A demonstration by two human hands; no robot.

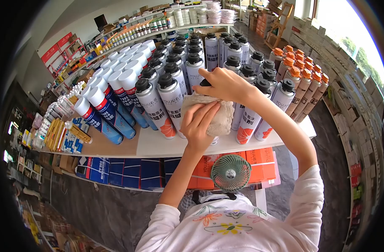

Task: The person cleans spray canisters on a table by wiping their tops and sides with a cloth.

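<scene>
My left hand point(199, 126) presses a beige cloth point(222, 119) around the body of a spray can, with the fingers wrapped over the cloth. My right hand point(227, 86) grips the same can at its black cap point(205, 83). Most of the can is hidden behind cloth and hands. Around it stand several white foam spray cans point(171, 98) with black caps and orange designs near the base. To their left are blue spray cans point(109, 115) with white caps.
Brown cans point(301, 90) with orange caps stand on the right of the white table point(158, 147). Yellow tubes point(57, 132) lie at the left end. Orange boxes point(263, 166) and blue boxes point(125, 172) fill the shelf below. A green fan point(230, 172) hangs before my chest.
</scene>
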